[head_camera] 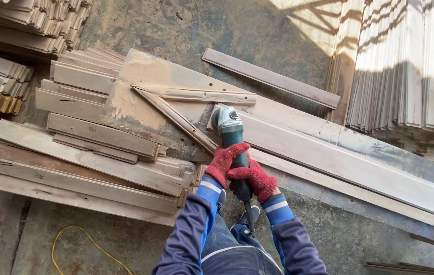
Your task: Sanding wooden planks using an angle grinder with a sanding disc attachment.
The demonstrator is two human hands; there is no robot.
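Both red knit-gloved hands — left hand (pixel 223 162), right hand (pixel 254 179) — wrap fingers around green angle grinder (pixel 231 133) on dusty plank (pixel 329 153).

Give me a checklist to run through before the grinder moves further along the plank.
1. Both hands on the angle grinder: ok; left hand and right hand, in red gloves, grip its body.
2. Disc on the long plank: ok, at its near end.
3. Power cord away from the disc: ok, it trails back between the arms.
4. Plank clamped: cannot tell.
5. Yellow cable clear of the feet: ok, it lies off to the left.
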